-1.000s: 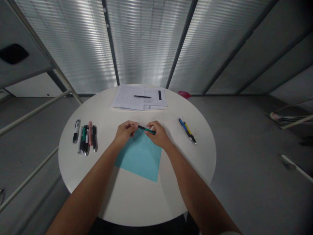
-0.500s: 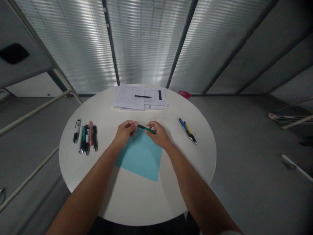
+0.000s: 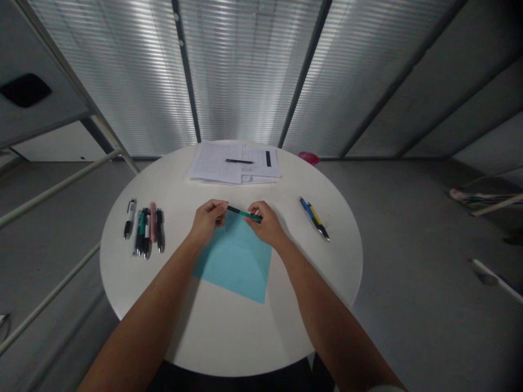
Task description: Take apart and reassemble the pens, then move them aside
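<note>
A green and black pen (image 3: 240, 212) is held slantwise above the far part of a light-blue sheet of paper (image 3: 235, 264). My left hand (image 3: 207, 220) is closed, thumb and fingertips pinched at the pen's black end. My right hand (image 3: 265, 222) closes on the green end, fingers curled round it. Whether the left fingertips also hide a small part of the pen is too small to tell. The sheet lies flat on the round white table (image 3: 237, 343), its upper edge partly hidden by my hands.
Several pens (image 3: 145, 231) lie grouped at the left, a white and black pen (image 3: 129, 218) beside them. A blue pen (image 3: 309, 211) and a yellow pen (image 3: 317, 220) lie at the right. Printed papers (image 3: 216, 163) with a black pen (image 3: 239, 161) on top rest at the far edge.
My left hand has shifted slightly left, and more of the pen's green part shows between the hands. Both hands keep their grip; the other pens and papers stay put.
</note>
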`<state>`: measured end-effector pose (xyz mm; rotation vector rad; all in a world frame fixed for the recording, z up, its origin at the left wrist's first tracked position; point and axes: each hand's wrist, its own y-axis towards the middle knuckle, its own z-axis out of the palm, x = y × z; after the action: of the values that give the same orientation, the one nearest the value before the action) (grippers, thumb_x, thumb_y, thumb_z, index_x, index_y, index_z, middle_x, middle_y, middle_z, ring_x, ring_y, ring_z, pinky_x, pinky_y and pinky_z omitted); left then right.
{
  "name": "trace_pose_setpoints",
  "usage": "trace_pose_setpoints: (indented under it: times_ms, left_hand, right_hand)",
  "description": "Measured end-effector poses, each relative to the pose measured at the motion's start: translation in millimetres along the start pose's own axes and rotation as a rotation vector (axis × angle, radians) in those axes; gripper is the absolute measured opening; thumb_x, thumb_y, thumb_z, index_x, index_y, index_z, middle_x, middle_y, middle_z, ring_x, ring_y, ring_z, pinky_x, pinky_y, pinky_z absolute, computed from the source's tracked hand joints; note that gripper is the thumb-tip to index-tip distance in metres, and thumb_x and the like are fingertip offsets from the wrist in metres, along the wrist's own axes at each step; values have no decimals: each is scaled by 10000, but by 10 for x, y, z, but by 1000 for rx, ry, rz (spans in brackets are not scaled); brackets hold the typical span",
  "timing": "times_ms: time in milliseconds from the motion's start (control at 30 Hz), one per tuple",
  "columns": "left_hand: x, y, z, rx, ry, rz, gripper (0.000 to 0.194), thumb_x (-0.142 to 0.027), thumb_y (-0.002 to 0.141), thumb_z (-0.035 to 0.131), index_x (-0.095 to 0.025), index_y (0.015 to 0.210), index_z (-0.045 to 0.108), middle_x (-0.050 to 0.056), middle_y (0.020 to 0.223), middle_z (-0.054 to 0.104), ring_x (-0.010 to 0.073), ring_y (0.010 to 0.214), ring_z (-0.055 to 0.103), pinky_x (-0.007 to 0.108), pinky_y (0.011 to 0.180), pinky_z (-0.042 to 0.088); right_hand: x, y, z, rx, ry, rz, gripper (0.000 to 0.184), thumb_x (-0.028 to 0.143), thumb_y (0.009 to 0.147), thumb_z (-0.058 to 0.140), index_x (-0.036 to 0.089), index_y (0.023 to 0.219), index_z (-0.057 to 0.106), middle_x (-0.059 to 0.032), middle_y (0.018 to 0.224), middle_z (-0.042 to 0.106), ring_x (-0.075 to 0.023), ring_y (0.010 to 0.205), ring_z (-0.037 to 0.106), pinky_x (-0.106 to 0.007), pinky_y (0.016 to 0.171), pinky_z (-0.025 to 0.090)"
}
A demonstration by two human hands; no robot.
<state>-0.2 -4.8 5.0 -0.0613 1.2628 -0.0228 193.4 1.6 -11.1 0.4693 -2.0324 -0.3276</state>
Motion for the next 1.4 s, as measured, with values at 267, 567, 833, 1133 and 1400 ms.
trace_pose_setpoints:
  times_ms: [267,567,833,1133,1400]
  left_hand:
    - [-22,-4,8,-4,-24,-3,219,-330,701,745,-164,781,626,-30,590,519,74,476,455,217,440,323]
    - [-17,1,-11,-15,-56,-14,232,-323,685,759,-161,786,627,-28,602,530,69,480,460,206,440,324]
    - [-35,14,-29,-64,-118,-7,229,-311,685,763,-154,784,629,-33,594,515,61,476,458,200,438,329]
    - [-8,38,-55,-71,-135,1,218,-307,690,757,-159,740,604,-26,614,524,62,488,461,201,446,340]
    - [29,27,-24,-8,123,116,243,-359,731,731,-148,714,611,9,635,601,81,517,483,229,501,368]
  right_hand:
    - [38,-15,-28,83,121,126,242,424,911,488,231,1023,583,14,749,614,-118,597,553,-245,585,423]
    - [-34,11,9,-13,130,123,228,435,917,469,242,984,570,11,755,596,-148,695,619,-268,646,486]
    - [-14,14,-10,-58,40,72,227,378,823,621,221,985,590,-46,989,652,-174,873,622,-284,722,485]
    - [97,10,-22,-20,220,241,321,537,853,548,231,939,585,71,483,511,-100,421,467,-212,442,360]
    - [99,104,-62,-180,548,426,386,570,761,650,201,856,590,76,401,501,-76,313,386,-194,332,271]
